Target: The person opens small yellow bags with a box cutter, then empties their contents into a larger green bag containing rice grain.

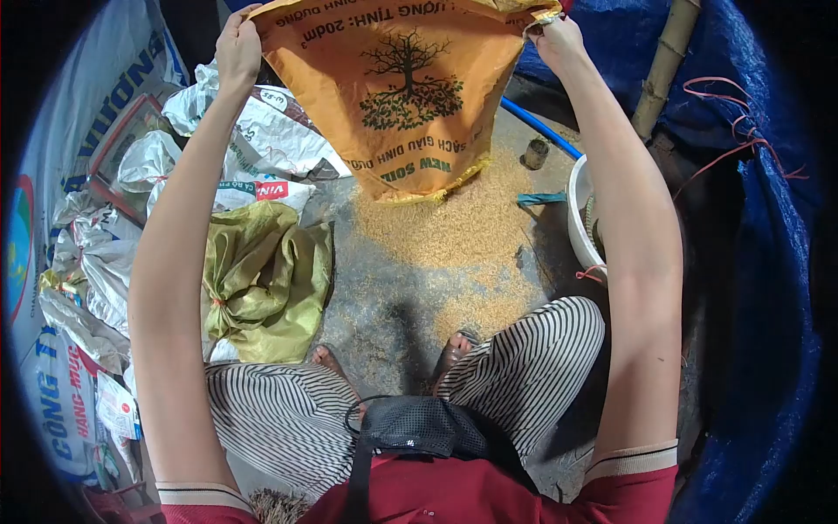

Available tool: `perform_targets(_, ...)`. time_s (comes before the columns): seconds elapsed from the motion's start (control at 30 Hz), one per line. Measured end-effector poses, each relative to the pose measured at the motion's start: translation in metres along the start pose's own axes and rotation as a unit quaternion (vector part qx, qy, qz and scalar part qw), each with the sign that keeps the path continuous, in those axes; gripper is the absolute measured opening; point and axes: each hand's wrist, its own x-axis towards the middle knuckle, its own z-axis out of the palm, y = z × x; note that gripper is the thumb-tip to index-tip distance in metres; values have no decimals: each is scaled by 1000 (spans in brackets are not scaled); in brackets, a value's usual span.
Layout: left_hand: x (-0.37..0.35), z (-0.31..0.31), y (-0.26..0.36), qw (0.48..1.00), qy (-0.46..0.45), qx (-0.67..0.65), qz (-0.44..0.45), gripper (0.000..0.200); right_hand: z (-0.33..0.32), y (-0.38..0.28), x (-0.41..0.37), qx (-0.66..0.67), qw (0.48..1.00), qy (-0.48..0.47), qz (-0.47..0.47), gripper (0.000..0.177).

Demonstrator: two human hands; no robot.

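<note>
An orange plastic sack (349, 79), printed with a tree and the words NEW SOIL, hangs spread out between my two raised hands. Its lettering appears upside down from here. My left hand (238, 45) is closed on the sack's upper left corner, and my right hand (559, 42) grips the opposite corner. The lower edge overlaps a layer of yellowish husks or grain (471, 223) scattered over the grey floor (358, 297). What the sack contains, if anything, is hidden.
A tied olive-green sack (271, 288) lies left of my feet, with several white sacks (275, 131) beyond it. On the right are a white basin (578, 210), a blue pipe (543, 127), a small dark can (535, 155), a bamboo pole (668, 65) and blue tarpaulin (759, 288).
</note>
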Motion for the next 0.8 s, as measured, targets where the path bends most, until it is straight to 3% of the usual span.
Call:
perform_targets(0.1, -6, -8, 11, 999, 30, 31, 11, 34, -14, 9, 17, -37, 996, -84, 9, 9)
perform_targets(0.17, -7, -12, 13, 988, 28, 150, 32, 34, -8, 11, 15, -260, 963, 2, -65, 18)
perform_targets(0.2, -1, -14, -6, 987, 62, 128, 74, 26, 1, 10, 2, -279, 958, 50, -41, 20)
perform_targets(0.23, 0, -20, -3, 987, 65, 128, 76, 26, 8, 10, -10, -232, 970, 73, -23, 18)
perform_targets(0.3, 0, -34, 0, 993, -14, 97, -64, 27, 9, 10, -13, -245, 968, 44, -8, 20)
perform_targets(0.37, 6, -46, 2, 983, 6, 172, -57, 26, 6, 12, -11, -282, 959, 14, -36, 20)
perform_targets(0.43, 13, -51, 8, 993, 18, 102, -57, 27, 17, 2, -17, -322, 944, -18, -71, 20)
perform_targets(0.47, 32, -64, -16, 998, 26, 34, -41, 26, 31, -4, -22, -247, 965, -21, -87, 14)
perform_targets(0.5, 39, -73, -11, 987, 39, 155, 21, 32, 43, -11, -27, -170, 980, -25, -101, 8)
perform_targets(0.57, 14, -61, 65, 993, 65, 37, -95, 23, 52, -18, -23, -179, 980, -13, -89, 8)
perform_targets(0.6, 19, -65, 63, 996, 80, 32, 36, 24, 55, -18, -20, -162, 977, -17, -137, 8)
perform_targets(0.67, 25, -70, 55, 993, 103, 26, 46, 24, 60, -19, -18, -161, 970, 6, -182, 9)
perform_targets(0.7, 26, -74, 56, 990, 125, 15, 58, 24, 61, -19, -17, -183, 968, 41, -166, 9)
perform_targets(0.77, 21, -81, 53, 985, 142, 59, 80, 22, 59, -24, -19, -174, 983, 11, -58, 21)
perform_targets(0.8, 17, -86, 54, 985, 126, 93, 70, 20, 61, -24, -26, -184, 981, 7, -60, 20)
